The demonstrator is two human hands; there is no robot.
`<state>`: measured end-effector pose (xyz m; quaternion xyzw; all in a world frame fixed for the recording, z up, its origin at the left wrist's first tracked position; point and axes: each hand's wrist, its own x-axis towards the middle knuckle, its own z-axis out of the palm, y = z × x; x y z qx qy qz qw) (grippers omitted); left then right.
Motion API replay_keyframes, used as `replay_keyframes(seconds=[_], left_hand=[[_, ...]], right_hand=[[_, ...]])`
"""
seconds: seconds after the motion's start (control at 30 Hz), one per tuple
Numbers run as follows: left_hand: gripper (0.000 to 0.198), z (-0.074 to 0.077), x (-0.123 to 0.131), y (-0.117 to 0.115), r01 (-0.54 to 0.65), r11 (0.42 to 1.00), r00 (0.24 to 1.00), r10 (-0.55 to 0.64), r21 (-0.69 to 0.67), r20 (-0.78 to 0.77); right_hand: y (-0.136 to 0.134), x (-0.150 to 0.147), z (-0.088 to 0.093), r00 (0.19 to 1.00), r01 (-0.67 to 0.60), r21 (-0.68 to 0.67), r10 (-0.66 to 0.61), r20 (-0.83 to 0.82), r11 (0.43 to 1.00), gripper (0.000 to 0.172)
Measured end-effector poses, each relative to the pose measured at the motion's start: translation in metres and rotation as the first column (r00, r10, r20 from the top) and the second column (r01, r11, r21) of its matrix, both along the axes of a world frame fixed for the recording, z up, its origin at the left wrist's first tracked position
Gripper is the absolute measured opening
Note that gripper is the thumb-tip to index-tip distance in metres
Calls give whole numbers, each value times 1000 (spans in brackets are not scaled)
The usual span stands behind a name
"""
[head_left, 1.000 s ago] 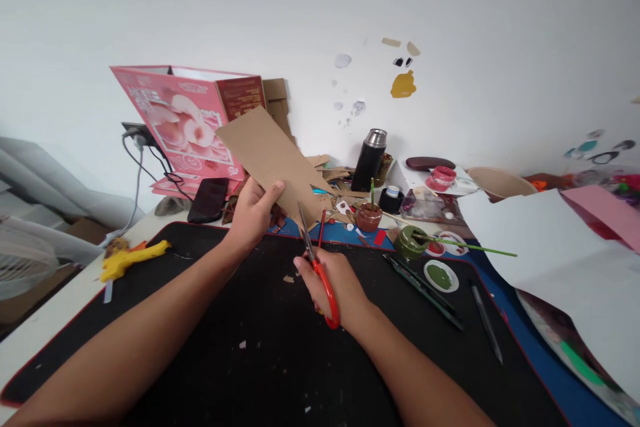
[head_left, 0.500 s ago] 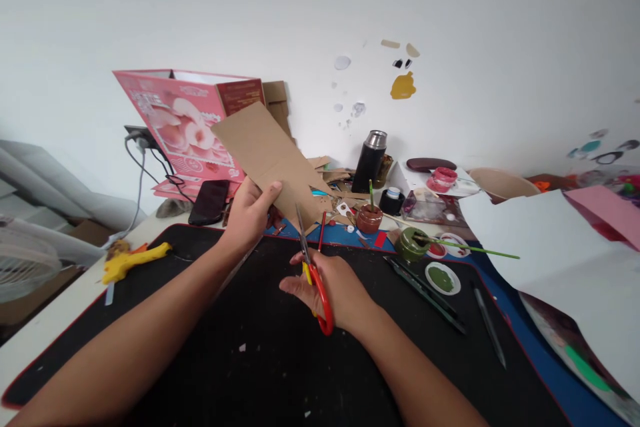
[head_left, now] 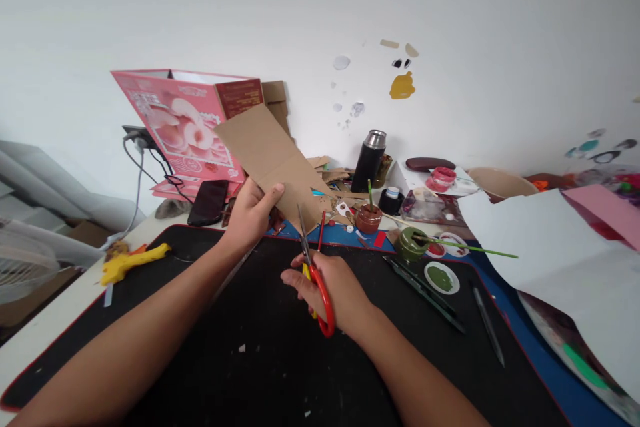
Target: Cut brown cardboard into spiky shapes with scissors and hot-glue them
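My left hand [head_left: 250, 213] grips a brown cardboard sheet [head_left: 270, 159] by its lower edge and holds it tilted up above the black mat [head_left: 240, 340]. My right hand [head_left: 333, 290] is wrapped round the red handles of a pair of scissors [head_left: 315, 273]. The blades stand apart and point up at the cardboard's lower right edge, touching or nearly touching it.
A pink printed box [head_left: 185, 123] and a black phone [head_left: 209, 201] stand behind the cardboard. A yellow glue gun [head_left: 131, 261] lies at the left. To the right are a black flask [head_left: 369, 160], brown [head_left: 369, 217] and green [head_left: 411, 242] paint pots with brushes, a pen [head_left: 487, 332] and large paper sheets [head_left: 555, 267].
My right hand and the scissors have shifted slightly left and towards me. The cardboard has moved a little in my left hand. Everything on the desk is as before.
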<state>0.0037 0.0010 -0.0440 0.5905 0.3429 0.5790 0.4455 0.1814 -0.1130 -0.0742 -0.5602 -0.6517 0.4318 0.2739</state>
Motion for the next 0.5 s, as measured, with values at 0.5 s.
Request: replay_keyframes(seconds=[0.5], left_hand=[[42,-9,2,5,9,1000,999,-9,-13,35]], right_hand=[[0,-2,-8,1000,15,5,-15,-4,1000,39]])
